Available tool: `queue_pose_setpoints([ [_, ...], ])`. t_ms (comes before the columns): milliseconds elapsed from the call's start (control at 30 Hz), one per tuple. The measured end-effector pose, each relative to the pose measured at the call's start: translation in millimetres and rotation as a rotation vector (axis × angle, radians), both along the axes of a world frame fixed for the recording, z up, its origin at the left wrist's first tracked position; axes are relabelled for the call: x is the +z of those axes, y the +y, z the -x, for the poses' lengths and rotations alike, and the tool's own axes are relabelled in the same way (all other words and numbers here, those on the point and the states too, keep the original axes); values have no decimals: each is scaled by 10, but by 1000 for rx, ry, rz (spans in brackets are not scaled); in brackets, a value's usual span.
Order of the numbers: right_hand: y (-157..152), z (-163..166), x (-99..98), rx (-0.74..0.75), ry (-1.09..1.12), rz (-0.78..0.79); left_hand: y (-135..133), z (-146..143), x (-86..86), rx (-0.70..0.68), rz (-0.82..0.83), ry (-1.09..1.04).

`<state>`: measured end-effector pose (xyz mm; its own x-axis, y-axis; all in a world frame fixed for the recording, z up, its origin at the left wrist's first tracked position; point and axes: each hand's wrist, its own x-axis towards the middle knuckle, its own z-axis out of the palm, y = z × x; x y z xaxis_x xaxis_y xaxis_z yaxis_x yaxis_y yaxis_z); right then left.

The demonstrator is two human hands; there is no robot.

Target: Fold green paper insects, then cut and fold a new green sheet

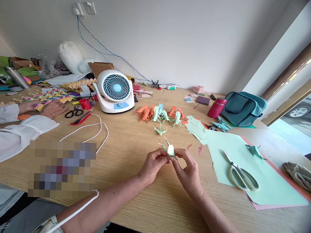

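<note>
Between my two hands, above the front middle of the table, is a pale green folded paper crane. My left hand pinches its left side, thumb and forefinger together. My right hand pinches the right side, and the thumbs nearly meet below the paper. Just beyond my hands lies another green folded paper figure. Behind that stands a row of folded paper pieces in orange, green and blue. Cut green paper squares lie in a loose pile to the right.
White-handled scissors rest on large green sheets at right. Beyond are a pink bottle and a teal bag. A white fan stands back left, its cable running forward. Another person's hands are at the far left.
</note>
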<state>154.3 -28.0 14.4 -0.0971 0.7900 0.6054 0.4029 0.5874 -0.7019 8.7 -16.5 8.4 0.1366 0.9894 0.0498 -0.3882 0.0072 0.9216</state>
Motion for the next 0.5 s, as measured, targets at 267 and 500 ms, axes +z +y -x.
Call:
queue_pose_setpoints([
  [267, 16, 17, -39, 2, 26, 118, 46, 37, -113, 74, -174, 311],
  [500, 51, -44, -41, -50, -39, 52, 35, 23, -137, -49, -247, 459],
])
